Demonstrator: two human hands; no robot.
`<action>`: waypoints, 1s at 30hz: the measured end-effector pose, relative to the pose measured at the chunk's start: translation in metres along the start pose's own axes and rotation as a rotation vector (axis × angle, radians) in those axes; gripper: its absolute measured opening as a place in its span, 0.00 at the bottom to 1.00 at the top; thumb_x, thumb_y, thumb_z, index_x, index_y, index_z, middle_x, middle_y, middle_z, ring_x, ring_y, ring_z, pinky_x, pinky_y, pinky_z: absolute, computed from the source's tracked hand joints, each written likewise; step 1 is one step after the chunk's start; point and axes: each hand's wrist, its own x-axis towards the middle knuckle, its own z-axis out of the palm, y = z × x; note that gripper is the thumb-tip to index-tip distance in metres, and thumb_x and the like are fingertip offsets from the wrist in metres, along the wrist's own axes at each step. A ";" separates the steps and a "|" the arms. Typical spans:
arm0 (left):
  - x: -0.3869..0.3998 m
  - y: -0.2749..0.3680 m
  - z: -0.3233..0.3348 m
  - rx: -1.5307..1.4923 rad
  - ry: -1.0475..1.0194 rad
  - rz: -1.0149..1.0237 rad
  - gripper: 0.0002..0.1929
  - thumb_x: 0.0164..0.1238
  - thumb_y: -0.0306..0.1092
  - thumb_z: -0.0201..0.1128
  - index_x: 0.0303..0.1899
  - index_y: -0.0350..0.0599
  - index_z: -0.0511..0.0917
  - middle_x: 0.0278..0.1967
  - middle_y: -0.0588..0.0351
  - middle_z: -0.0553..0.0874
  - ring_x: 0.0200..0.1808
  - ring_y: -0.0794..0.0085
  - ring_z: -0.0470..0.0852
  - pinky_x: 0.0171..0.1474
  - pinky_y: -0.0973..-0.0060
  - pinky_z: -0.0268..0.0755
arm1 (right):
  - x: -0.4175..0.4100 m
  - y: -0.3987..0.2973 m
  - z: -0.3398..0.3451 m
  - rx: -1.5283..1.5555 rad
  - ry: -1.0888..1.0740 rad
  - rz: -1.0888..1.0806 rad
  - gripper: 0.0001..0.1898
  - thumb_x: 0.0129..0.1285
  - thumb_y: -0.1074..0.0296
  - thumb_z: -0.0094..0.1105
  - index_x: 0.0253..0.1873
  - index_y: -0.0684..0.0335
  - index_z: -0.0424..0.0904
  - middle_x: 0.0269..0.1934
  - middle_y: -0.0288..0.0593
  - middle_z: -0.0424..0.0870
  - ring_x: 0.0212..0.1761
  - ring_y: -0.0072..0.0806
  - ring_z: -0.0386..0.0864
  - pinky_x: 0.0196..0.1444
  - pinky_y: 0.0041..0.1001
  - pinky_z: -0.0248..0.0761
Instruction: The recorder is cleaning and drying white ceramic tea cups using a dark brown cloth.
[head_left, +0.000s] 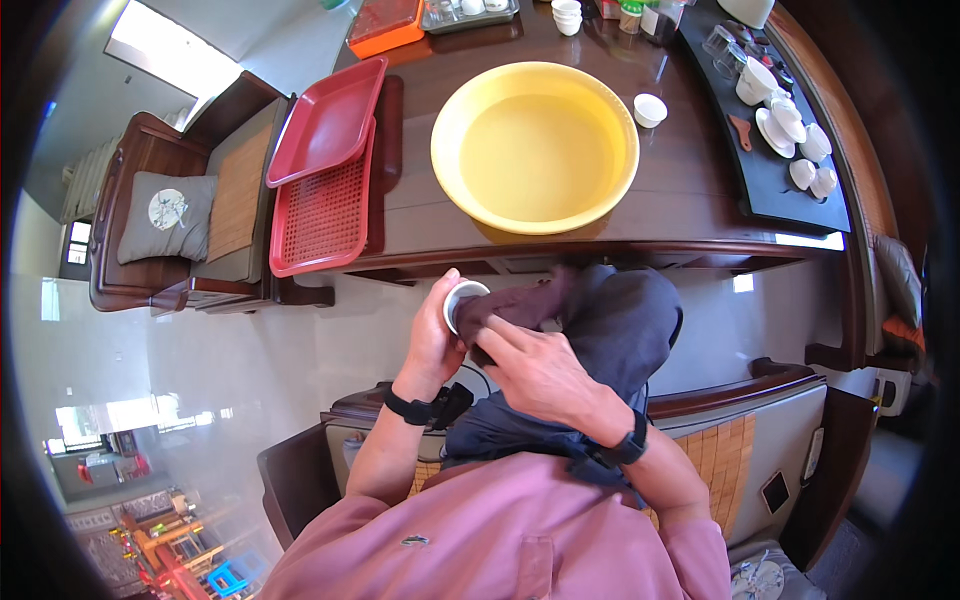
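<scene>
Tilted over my lap, a small white cup (466, 291) is gripped by my left hand (436, 330). A dark brown cloth (517, 306) is bunched in my right hand (534, 367), and its end goes into the cup's mouth. Some of the cloth is blurred, and the fingers under it are hidden. Beyond my hands, on the dark wooden table (675, 199), stands a large yellow plastic basin (442, 180) that appears to hold water. Another white cup (650, 111) is on the table just right of the basin.
Two red plastic trays, one solid (330, 124) and one perforated (322, 217), overlap at the table's left edge. A black tea tray (780, 202) at right carries white teaware and glasses. Stacked white cups (567, 16) and an orange box (386, 26) stand at the back.
</scene>
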 end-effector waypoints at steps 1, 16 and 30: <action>0.002 -0.004 -0.002 0.079 -0.035 0.055 0.21 0.90 0.55 0.55 0.44 0.49 0.86 0.30 0.64 0.86 0.20 0.82 0.76 0.19 0.81 0.60 | 0.004 0.002 0.009 -0.055 0.031 0.025 0.16 0.67 0.76 0.65 0.58 0.65 0.76 0.51 0.46 0.83 0.47 0.45 0.89 0.39 0.43 0.83; 0.011 0.006 -0.004 0.039 -0.117 -0.041 0.20 0.90 0.51 0.55 0.46 0.46 0.85 0.32 0.61 0.89 0.26 0.80 0.84 0.23 0.80 0.71 | 0.012 0.020 0.017 0.043 -0.001 0.056 0.15 0.68 0.76 0.63 0.59 0.64 0.79 0.54 0.47 0.87 0.51 0.54 0.89 0.45 0.47 0.84; 0.011 -0.003 -0.014 0.082 -0.110 0.026 0.20 0.90 0.54 0.56 0.43 0.51 0.84 0.30 0.61 0.87 0.20 0.77 0.78 0.19 0.78 0.64 | -0.004 0.032 0.002 0.105 0.118 0.014 0.14 0.72 0.71 0.67 0.59 0.66 0.83 0.51 0.44 0.88 0.47 0.37 0.88 0.50 0.35 0.84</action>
